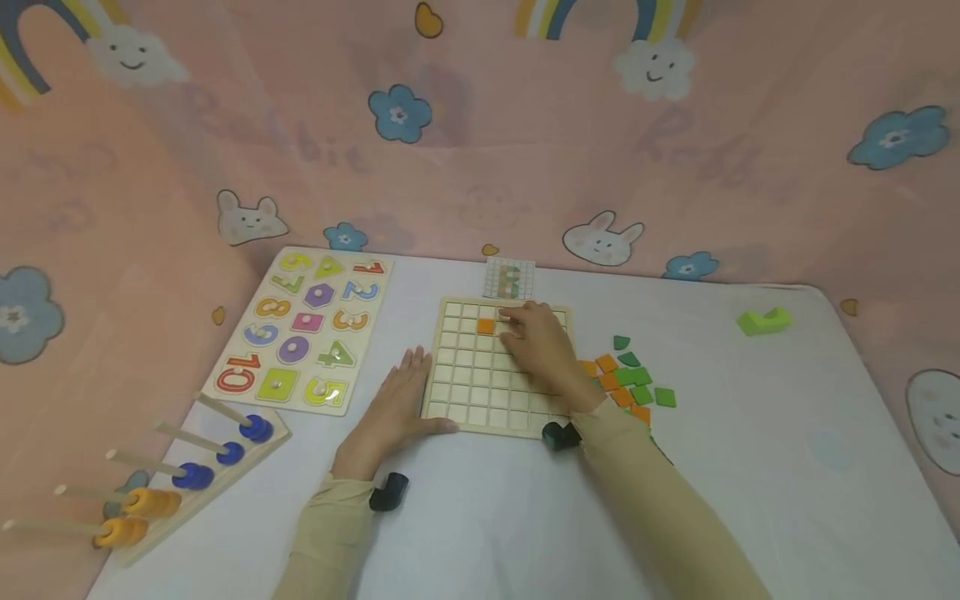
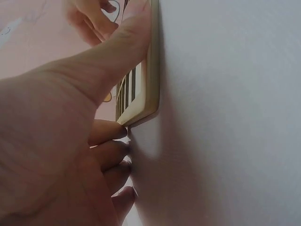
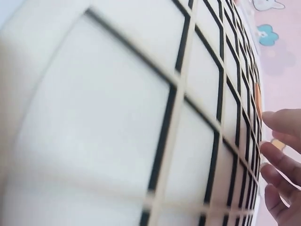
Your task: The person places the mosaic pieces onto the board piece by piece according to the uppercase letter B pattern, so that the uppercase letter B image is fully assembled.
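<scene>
I see the left hand [image 1: 393,406] at the left edge of the grid board [image 1: 474,375], fingers straight, thumb spread. An orange tile [image 1: 486,327] sits toward the far side, just left of the right hand [image 1: 546,346], arched over the board, fingertips apart.

the grid board [image 1: 468,372] in the centre of the frame is cream, divided in squares by pale lines, with one orange tile [image 1: 485,326]. the loose tiles [image 1: 641,395] at its right are orange and green. the small card [image 1: 510,279] above shows a green and brownish pattern on white squares. at left, the number board [image 1: 327,337] is multicoloured on cream. the sleeves [image 1: 330,533] are beige, the surface [image 1: 450,517] white, the cloth [image 1: 487,125] behind pink with blue flowers.
</scene>
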### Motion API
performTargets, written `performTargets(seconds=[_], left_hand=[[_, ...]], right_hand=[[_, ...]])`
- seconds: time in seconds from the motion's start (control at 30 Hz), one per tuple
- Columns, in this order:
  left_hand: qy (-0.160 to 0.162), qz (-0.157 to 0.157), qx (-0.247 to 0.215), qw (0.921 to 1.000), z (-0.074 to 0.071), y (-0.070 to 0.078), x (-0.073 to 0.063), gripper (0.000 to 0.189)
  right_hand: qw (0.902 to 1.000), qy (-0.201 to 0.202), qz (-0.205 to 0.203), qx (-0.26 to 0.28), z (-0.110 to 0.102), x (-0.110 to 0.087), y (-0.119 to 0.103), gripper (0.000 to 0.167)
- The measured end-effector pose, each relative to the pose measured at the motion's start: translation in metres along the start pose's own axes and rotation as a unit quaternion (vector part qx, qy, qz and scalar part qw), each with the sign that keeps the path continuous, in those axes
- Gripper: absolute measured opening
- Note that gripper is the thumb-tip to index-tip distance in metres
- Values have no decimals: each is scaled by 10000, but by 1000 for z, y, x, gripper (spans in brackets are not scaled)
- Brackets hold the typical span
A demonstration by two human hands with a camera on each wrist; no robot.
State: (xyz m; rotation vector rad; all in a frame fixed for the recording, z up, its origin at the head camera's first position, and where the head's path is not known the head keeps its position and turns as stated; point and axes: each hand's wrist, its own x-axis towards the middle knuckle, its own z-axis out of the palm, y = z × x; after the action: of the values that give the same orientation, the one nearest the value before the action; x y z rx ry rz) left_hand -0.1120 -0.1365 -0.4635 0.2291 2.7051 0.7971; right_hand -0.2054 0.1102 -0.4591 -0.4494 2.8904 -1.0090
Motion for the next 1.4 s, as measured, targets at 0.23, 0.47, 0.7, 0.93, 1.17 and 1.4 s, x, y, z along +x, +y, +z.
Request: performTargets(seconds=[0.23,0.47,0.7,0.93,1.17,1.4], left_hand=[[35,-8,-30,10000,-1,1,-1,122],[8,-36,-36,10000,0,2,-1,121],[0,-42,-95,9999,0,2,-2,122],[50,5,-93,9999,0,2,-2,121],[55,-23,-110,9999,0,2,-2,122],[61,1,-95,9999,0,1,-2,121]], right_hand=[[9994,-297,79,146,-24,-24,24,48],[9985,-516,106,137,-55,-57,52,58],[9942,-869,628,-93,-79,-83,70,72],[9918,-965,827,-130,-91,-98,85,75],[9919,-918,851,-225,-95,-103,92,73],[9937,-794,786,-120,-92,-104,92,65]])
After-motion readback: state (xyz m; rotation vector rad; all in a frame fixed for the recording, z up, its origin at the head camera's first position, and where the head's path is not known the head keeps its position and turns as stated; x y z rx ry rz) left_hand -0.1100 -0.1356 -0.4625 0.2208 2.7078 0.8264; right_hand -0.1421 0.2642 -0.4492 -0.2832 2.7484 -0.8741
